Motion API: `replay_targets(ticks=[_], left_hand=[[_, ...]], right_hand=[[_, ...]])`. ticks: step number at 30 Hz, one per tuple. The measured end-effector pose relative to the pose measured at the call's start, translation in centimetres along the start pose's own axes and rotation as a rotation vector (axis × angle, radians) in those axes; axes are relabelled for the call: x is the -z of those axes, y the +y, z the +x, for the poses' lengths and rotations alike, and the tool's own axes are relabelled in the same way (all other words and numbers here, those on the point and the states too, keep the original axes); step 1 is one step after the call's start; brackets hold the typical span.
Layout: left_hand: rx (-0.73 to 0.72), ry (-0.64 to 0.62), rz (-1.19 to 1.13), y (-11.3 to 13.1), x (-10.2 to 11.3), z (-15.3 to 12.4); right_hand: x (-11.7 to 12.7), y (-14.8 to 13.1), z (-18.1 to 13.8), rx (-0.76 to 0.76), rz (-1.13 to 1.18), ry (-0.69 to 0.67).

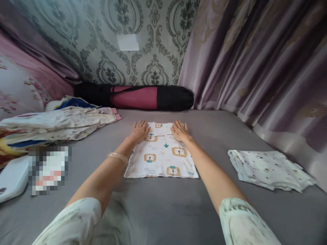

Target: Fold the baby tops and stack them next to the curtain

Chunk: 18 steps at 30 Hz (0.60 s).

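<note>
A small white garment (161, 154) printed with orange lions lies flat on the grey bed sheet (163, 204), its far end folded over. My left hand (139, 131) rests flat on the far left corner of that fold, fingers stretched out. On the far right corner lies my right hand (180, 131), also flat with its fingers together and extended. Neither hand grips anything. A pale bangle (118, 157) circles my left wrist.
A folded white patterned cloth (269, 168) lies to the right. A heap of printed clothes (58, 124) sits at the left, a white object (12, 178) near the left edge. A black and pink roll bag (135, 97) lines the wall; curtains (255, 61) hang right.
</note>
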State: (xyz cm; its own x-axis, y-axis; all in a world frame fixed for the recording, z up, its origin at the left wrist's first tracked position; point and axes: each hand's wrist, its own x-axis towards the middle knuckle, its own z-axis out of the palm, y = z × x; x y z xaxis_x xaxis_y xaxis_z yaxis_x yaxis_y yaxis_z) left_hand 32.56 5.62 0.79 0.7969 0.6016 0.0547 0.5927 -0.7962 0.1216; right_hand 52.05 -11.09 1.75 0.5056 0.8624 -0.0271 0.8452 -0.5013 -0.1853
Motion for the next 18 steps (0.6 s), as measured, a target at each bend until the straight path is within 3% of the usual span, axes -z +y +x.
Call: replay_targets(ticks=[8,15,18], left_hand=[[0.006,-0.027,-0.074,-1.0,-1.4,0.4],[0.012,-0.080,-0.071,-0.8,-0.7,0.6],[-0.020,-0.037,-0.015,-0.2,-0.1,0.6]], right_hand=[[-1.5,1.6,0.2,0.045,0.035,0.025],[-0.6,1.7,0.5,0.039,0.038,-0.050],[0.0,1.4,0.3,0.081,0.004,-0.019]])
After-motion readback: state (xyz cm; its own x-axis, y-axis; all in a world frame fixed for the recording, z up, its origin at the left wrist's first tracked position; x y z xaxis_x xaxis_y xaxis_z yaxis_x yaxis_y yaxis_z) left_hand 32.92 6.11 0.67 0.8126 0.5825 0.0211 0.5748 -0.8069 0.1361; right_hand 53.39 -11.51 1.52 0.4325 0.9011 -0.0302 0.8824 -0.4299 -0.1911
